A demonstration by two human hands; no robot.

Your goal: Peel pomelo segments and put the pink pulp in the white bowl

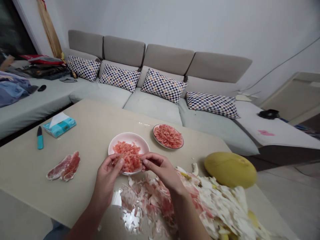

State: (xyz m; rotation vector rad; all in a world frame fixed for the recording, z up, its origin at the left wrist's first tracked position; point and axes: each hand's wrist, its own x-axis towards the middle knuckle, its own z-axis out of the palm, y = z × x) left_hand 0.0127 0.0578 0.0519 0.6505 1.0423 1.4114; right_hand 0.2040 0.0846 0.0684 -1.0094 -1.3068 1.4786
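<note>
The left hand [109,169] and right hand [161,167] curl over a white bowl [142,141] of pink fruit pieces [128,151], a filled plate [168,147] beyond, peelings [222,203] and a whole yellow fruit [230,169] at right, and fruit segments [70,167], a knife [40,140] and a tissue pack [61,127] at left

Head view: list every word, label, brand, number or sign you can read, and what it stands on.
No text can be read for certain.
Tissue pack: dark print on the blue wrapper, too small and blurred to read.
Dark package on the sofa, far left: pale marks, perhaps letters, too blurred to read.
Bowl: no text shows.
</note>
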